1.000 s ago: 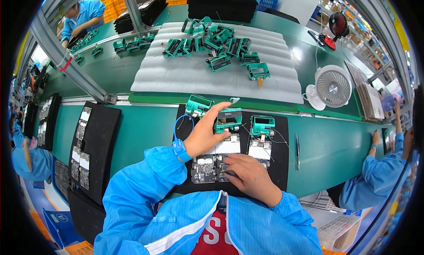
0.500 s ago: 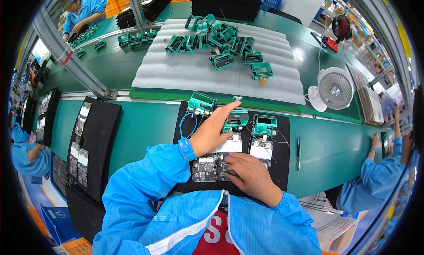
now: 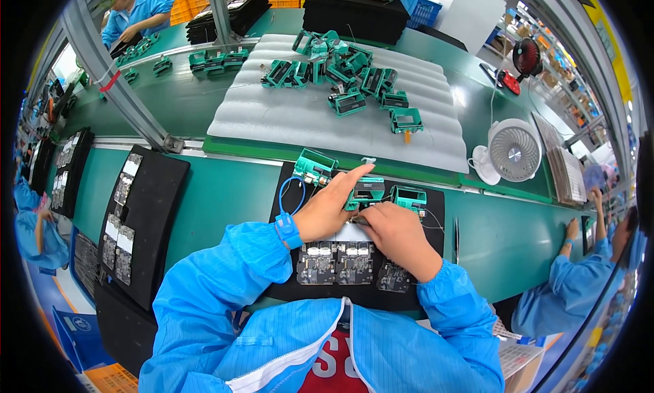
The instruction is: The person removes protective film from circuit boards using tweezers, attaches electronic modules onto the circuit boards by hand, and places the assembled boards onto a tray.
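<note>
Three green plastic frames lie in a row at the far side of a black foam mat [image 3: 289,219]. My left hand [image 3: 323,210], with a blue wrist strap [image 3: 287,231], holds the middle green frame [image 3: 368,188] between thumb and index finger. At that frame's near edge, my right hand [image 3: 402,235] is closed, its fingertips pinched; what they grip is hidden. To either side are the left green frame [image 3: 315,165] and the right green frame [image 3: 409,199]. Nearer me lie a left circuit board [image 3: 316,265], a middle one [image 3: 355,265] and a right one [image 3: 393,278], partly covered.
A heap of green frames [image 3: 347,66] lies on a white foam sheet [image 3: 272,114] beyond. To the right are tweezers [image 3: 457,238] and a white fan [image 3: 516,151]. Another black mat [image 3: 153,216] with boards lies left. Co-workers sit on both sides and across.
My right hand has moved up from the boards to the near edge of the middle frame. My left hand stays on that frame. A co-worker's hands now show at the top.
</note>
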A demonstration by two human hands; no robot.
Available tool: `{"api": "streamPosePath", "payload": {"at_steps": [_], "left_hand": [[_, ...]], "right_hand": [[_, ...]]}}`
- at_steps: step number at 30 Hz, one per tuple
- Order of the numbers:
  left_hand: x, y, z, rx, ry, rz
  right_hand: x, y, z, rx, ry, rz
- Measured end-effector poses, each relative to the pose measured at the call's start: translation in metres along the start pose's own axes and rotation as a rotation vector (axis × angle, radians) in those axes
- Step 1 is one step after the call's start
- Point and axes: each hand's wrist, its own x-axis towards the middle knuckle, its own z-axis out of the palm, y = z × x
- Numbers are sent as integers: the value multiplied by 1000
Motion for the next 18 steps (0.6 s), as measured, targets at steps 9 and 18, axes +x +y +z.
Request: {"api": "streamPosePath", "payload": {"at_steps": [9,18], "left_hand": [[1,-2,1,44,46,78],[2,-8,0,62,26,114]], "right_hand": [[9,-9,3,-204,-79,-10],[7,-2,2,-172,-7,-58]]}}
